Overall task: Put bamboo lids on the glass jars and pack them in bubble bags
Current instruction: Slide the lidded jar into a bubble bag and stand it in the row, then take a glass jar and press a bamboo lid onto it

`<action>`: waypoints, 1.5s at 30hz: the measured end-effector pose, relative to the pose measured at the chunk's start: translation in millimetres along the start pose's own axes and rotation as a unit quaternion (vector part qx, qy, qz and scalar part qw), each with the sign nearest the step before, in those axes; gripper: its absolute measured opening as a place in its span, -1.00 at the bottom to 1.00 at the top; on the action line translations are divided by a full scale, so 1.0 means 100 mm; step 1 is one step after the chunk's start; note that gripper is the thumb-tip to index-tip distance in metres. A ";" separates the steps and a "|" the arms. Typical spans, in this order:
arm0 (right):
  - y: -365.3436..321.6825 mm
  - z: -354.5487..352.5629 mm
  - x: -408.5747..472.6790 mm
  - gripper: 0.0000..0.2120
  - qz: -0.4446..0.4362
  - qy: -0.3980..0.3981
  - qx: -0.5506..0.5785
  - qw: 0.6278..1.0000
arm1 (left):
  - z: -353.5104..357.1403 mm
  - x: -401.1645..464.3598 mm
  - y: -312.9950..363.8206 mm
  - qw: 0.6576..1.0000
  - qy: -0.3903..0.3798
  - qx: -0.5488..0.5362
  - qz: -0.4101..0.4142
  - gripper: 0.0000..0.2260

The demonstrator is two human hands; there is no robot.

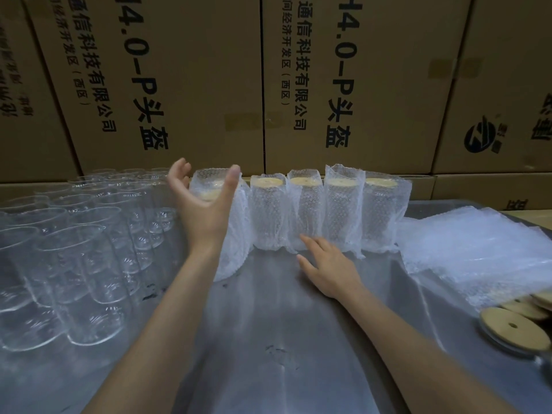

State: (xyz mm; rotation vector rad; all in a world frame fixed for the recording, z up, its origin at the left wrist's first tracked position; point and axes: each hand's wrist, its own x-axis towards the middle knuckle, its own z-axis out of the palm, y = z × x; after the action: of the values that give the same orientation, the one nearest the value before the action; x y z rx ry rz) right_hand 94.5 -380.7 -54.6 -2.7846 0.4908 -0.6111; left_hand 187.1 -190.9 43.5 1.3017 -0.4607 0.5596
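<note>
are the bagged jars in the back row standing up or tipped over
Upright. The bagged jars stand side by side on the table, each round bamboo lid facing up inside its bag's open top.

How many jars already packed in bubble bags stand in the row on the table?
5: far left behind the left hand, then, and far right. None seem hidden.

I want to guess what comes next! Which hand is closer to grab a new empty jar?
Probably the left hand. It is open, right beside the bare jars on the left. The right hand lies flat on the table, nearer the lids and bags.
</note>
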 end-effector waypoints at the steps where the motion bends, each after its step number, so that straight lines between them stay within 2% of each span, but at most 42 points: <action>1: 0.00 -0.01 -0.01 -0.47 0.009 -0.005 -0.002 1.000 | 0.01 -0.09 0.01 0.999 -0.007 0.027 0.022 -0.23; 4: -0.03 -0.03 -0.11 -0.44 0.025 -0.015 -0.013 0.999 | -0.03 -0.49 -0.05 0.991 -0.035 0.115 0.063 -0.15; 7: -0.07 -0.07 -0.26 -0.43 0.027 -0.017 -0.015 0.999 | -0.16 -0.91 -0.17 0.968 -0.113 0.207 0.085 -0.11; 9: -0.10 -0.10 -0.38 -0.43 0.035 -0.025 -0.011 0.999 | -0.24 -1.07 -0.20 0.952 -0.136 0.250 0.113 -0.17; 12: -0.15 -0.17 -0.59 -0.43 0.039 -0.028 -0.019 0.999 | -0.37 -1.16 -0.13 0.945 -0.119 0.280 0.119 -0.29; 14: -0.18 -0.22 -0.75 -0.42 0.042 -0.030 -0.022 0.998 | -0.48 -1.20 -0.10 0.939 -0.103 0.317 0.086 -0.32; 18: -0.21 -0.32 -1.06 -0.41 0.053 -0.036 -0.026 0.998 | -0.75 -1.24 -0.07 0.926 -0.047 0.365 -0.077 -0.28; 22: -0.23 -0.43 -1.33 -0.44 0.067 -0.049 -0.033 0.996 | -0.99 -1.28 0.03 0.919 -0.043 0.380 -0.094 -0.30; 26: -0.23 -0.52 -1.54 -0.54 0.067 -0.049 -0.049 0.995 | -1.33 -1.29 0.18 0.908 -0.048 0.416 -0.020 -0.36; 31: -0.23 -0.59 -1.69 -0.62 0.046 -0.047 -0.056 0.996 | -1.87 -1.21 0.27 0.842 -0.127 0.496 0.171 -0.42; 34: -0.25 -0.59 -1.70 -0.63 0.044 -0.045 -0.055 0.997 | -2.13 -0.95 0.35 0.817 -0.096 0.532 0.201 -0.35; 36: -0.26 -0.60 -1.70 -0.63 0.044 -0.043 -0.051 0.997 | -2.29 -0.70 0.44 0.816 -0.063 0.554 0.154 -0.24; 38: -0.26 -0.60 -1.70 -0.63 0.047 -0.041 -0.048 0.997 | -2.42 -0.47 0.51 0.808 -0.053 0.584 0.056 -0.10; 42: -0.26 -0.61 -1.70 -0.64 0.052 -0.039 -0.047 0.997 | -2.60 -0.17 0.58 0.730 -0.069 0.674 -0.092 -0.01; 44: -0.26 -0.61 -1.70 -0.64 0.051 -0.040 -0.046 0.997 | -2.63 -0.10 0.62 0.700 -0.075 0.700 -0.119 -0.06; 45: -0.26 -0.61 -1.70 -0.64 0.051 -0.039 -0.045 0.997 | -2.62 -0.09 0.64 0.698 -0.068 0.702 -0.121 -0.10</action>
State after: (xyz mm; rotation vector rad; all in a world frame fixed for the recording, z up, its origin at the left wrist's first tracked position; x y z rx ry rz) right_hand -70.9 -303.7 -53.6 -2.8344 0.6540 -0.4672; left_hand 141.6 75.2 32.1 2.8523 0.1572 0.5746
